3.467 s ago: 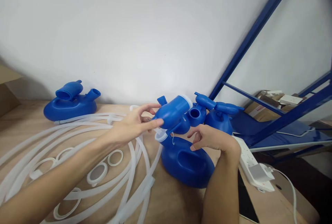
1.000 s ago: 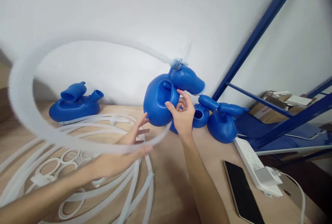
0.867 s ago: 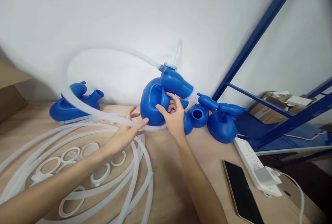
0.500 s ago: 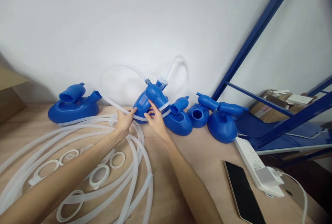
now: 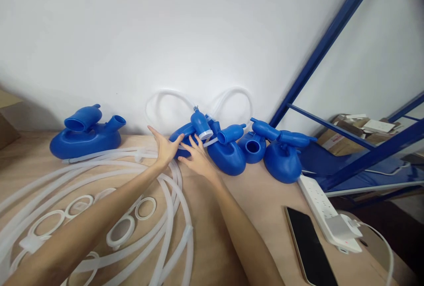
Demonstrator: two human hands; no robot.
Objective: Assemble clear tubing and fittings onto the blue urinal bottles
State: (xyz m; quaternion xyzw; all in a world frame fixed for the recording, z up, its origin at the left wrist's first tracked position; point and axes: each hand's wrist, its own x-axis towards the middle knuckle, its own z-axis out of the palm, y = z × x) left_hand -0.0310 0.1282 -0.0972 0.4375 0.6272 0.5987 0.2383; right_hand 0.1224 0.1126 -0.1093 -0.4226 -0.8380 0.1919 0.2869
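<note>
In the middle, a blue plastic urinal bottle [image 5: 182, 133] stands against the wall, partly hidden by my hands. A blue funnel-shaped piece [image 5: 200, 122] with a white ring leans on it. A clear tube [image 5: 170, 91] loops from the clamp at its narrow end. My left hand [image 5: 166, 147] is at the bottle's left side, fingers spread upward and thumb across its front. My right hand [image 5: 198, 160] has its fingers apart in front of the bottle, fingertips close to the funnel piece. Neither hand is closed around anything.
More blue bottles stand at left [image 5: 86, 144] and right [image 5: 228, 158]. Coiled tubing [image 5: 170, 215] and white rings [image 5: 145, 208] cover the front left. At right lie a phone [image 5: 309, 246] and a power strip [image 5: 321, 206], beside a blue metal rack [image 5: 331, 122].
The funnel piece is now more upright, its mouth turned downward, with the tube loops lower against the wall. Both hands have opened and spread; my left hand no longer holds the tube.
</note>
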